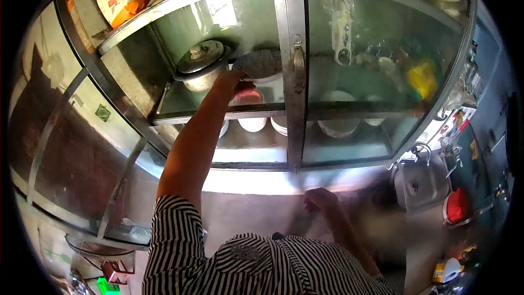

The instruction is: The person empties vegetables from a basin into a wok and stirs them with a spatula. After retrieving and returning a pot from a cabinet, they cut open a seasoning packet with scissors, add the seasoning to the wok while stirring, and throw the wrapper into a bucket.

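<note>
My left hand (232, 81) reaches through the open side of a glass-fronted cabinet to its upper shelf. Its fingers are closed at the left rim of a dark, round, shallow pan (259, 64) with a pale edge; the grip is partly hidden. Just left of the hand stands a light metal pot (199, 81) under a dark lid (202, 56) with a knob. A pinkish-red bowl (248, 97) shows below the fingers. Lower down, in front of the cabinet, my right hand (322, 199) hangs in the air, fingers loosely curled, with nothing visible in them.
An open glass door (82, 147) swings out on the left. The right door (376, 65), with a metal handle (298, 68), covers the other half. White bowls (252, 124) stand on the lower shelf. A metal basin (420, 186) and a red-covered item (458, 206) are at right.
</note>
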{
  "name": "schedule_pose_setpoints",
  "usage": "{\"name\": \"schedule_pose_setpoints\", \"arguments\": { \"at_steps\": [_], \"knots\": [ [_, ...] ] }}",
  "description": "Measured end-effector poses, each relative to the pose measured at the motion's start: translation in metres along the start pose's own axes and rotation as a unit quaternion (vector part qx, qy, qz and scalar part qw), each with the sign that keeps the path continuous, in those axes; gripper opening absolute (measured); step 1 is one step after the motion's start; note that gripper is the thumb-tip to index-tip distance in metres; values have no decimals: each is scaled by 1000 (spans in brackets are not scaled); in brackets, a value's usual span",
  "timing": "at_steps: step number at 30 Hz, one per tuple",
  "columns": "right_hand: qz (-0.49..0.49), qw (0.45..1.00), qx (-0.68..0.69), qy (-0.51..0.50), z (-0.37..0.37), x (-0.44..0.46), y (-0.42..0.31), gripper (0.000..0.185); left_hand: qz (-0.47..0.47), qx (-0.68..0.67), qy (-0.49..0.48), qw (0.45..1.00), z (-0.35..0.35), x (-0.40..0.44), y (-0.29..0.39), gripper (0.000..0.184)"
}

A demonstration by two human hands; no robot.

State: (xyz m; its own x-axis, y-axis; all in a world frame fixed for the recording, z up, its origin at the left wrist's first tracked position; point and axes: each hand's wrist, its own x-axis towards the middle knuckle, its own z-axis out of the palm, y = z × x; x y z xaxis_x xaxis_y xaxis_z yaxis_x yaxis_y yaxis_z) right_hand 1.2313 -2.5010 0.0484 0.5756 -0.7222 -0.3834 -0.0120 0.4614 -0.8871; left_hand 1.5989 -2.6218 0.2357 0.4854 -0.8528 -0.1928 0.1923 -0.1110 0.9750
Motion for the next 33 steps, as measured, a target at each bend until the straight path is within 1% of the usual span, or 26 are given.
{"name": "schedule_pose_setpoints", "arguments": {
  "at_steps": [1, 2, 3, 4, 5, 7, 9, 11, 14, 16, 19, 20, 21, 22, 23, 24, 26, 27, 28, 29, 30, 31, 32, 33],
  "knots": [
    [-6, 999, 31, 27, -6, -3, 2, 23, 5, 16, -16, 1000, -6, 9, -3, 26],
    [-3, 999, 30, 27, -13, -2, 7, 23, 10, 32, -32, 999, -10, 17, -7, 23],
    [-29, 999, 28, 20, -20, 1, 14, 23, 7, 30, -30, 999, -7, 12, -7, 23],
    [-54, 998, 25, 12, -22, 2, 16, 22, 18, 36, 0, 999, -2, 1, -3, 21],
    [-51, 998, 23, 10, -23, 2, 13, 22, 30, 42, 31, 998, 2, -7, -2, 19],
    [-27, 1000, 3, 0, -15, -2, -3, 26, 37, 51, 38, 997, 1, -15, -5, 18],
    [-24, 1000, -13, -12, -8, -1, -10, 25, 46, 61, 46, 996, -2, -18, -5, 17],
    [-21, 999, -27, -26, 2, 1, -12, 25, 19, 29, 23, 999, -8, -22, -5, 17],
    [-18, 998, -12, -53, 12, 7, -9, 28, 9, 14, 32, 999, -6, -28, -10, 17],
    [15, 998, -23, -64, 15, 15, -3, 29, 17, 22, 28, 999, -9, -27, -9, 21],
    [0, 998, -20, -64, 21, 10, -5, 30, 1, 42, 40, 998, -11, -44, 0, 20],
    [0, 997, -21, -68, 20, 11, -3, 30, 30, 141, 60, 988, -12, -59, 10, 19],
    [13, 998, -13, -60, 18, 11, 1, 29, 58, 240, 79, 966, -14, -69, 16, 17],
    [26, 998, -5, -51, 15, 12, 6, 29, 60, 242, 83, 965, -23, -70, 17, 17],
    [24, 998, -3, -55, 10, 14, 16, 29, 177, 313, 143, 922, -35, -69, 19, 15],
    [25, 999, 7, -47, 2, 18, 29, 29, 291, 377, 198, 857, -47, -69, 22, 14],
    [28, 999, 16, -41, -4, 19, 38, 29, 305, 240, 213, 897, -68, -70, 33, 17],
    [26, 999, 19, -28, -5, 17, 38, 28, 190, 236, 251, 919, -74, -78, 46, 20],
    [26, 999, 21, -15, -5, 14, 37, 27, 188, 237, 254, 919, -90, -70, 44, 20],
    [27, 999, 21, -18, -4, 12, 35, 27, 135, 104, 242, 955, -108, -55, 35, 22],
    [37, 999, 25, -8, -3, 10, 32, 27, 81, -32, 226, 970, -113, -55, 34, 24],
    [46, 999, 28, 3, -1, 11, 30, 26, 56, -121, 269, 954, -107, -49, 29, 22],
    [42, 999, 27, 0, -5, 17, 34, 26, 60, -122, 270, 953, -108, -45, 28, 22],
    [36, 998, 1, -51, -14, 23, 45, 26, 86, -195, 190, 958, -111, -37, 25, 20]
  ]
}}
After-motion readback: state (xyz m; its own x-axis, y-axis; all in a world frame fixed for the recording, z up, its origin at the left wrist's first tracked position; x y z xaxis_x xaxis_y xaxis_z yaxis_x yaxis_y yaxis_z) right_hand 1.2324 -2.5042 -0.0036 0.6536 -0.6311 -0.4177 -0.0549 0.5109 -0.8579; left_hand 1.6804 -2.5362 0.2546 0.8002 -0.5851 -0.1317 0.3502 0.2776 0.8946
